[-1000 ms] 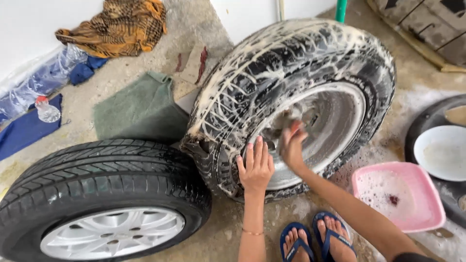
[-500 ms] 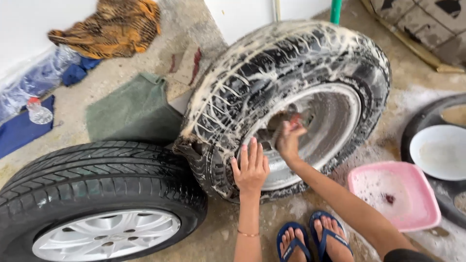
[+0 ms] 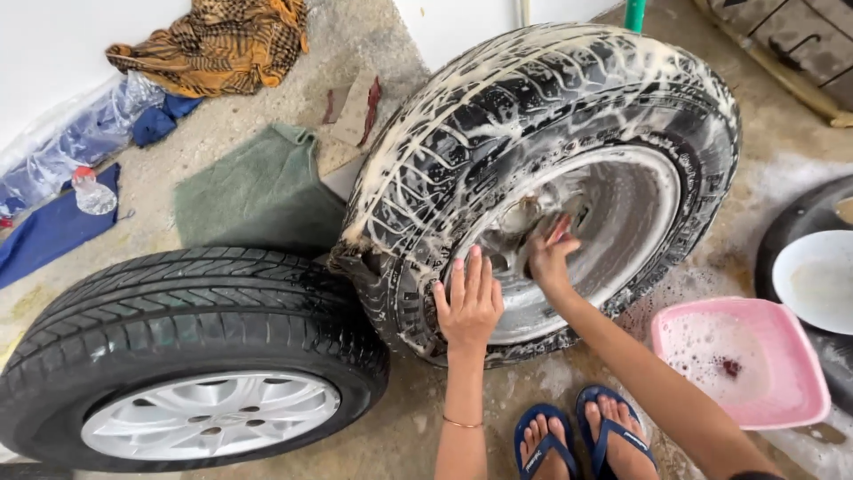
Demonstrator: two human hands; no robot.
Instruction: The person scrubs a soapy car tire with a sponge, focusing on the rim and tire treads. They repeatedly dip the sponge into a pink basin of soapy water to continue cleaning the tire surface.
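Clean tyre (image 3: 178,356) lying left; green cloth (image 3: 258,191) behind; pink basin (image 3: 800,356) right; plastic bottle (image 3: 91,192).

Single head-worn view – looks steeply down and forward from above crouching person; close range, soapy tyre (image 3: 542,178) mid-frame, own sandalled feet (image 3: 582,436) at bottom edge – floor (image 3: 373,53) fills remainder.

The right hand (image 3: 551,253) reaches into the rim of the soapy tyre (image 3: 533,133), and whatever its fingers grip is covered by them — cloth or sponge, I can't tell. Foam hides much of that tyre's tread. The clean tyre (image 3: 178,311) is cut off at the bottom left edge. A third wheel (image 3: 813,276) at the right edge shows only partly. The person's arms run out of the bottom — nothing above the forearms shows. The plastic bottle (image 3: 91,191) is too small to make out.
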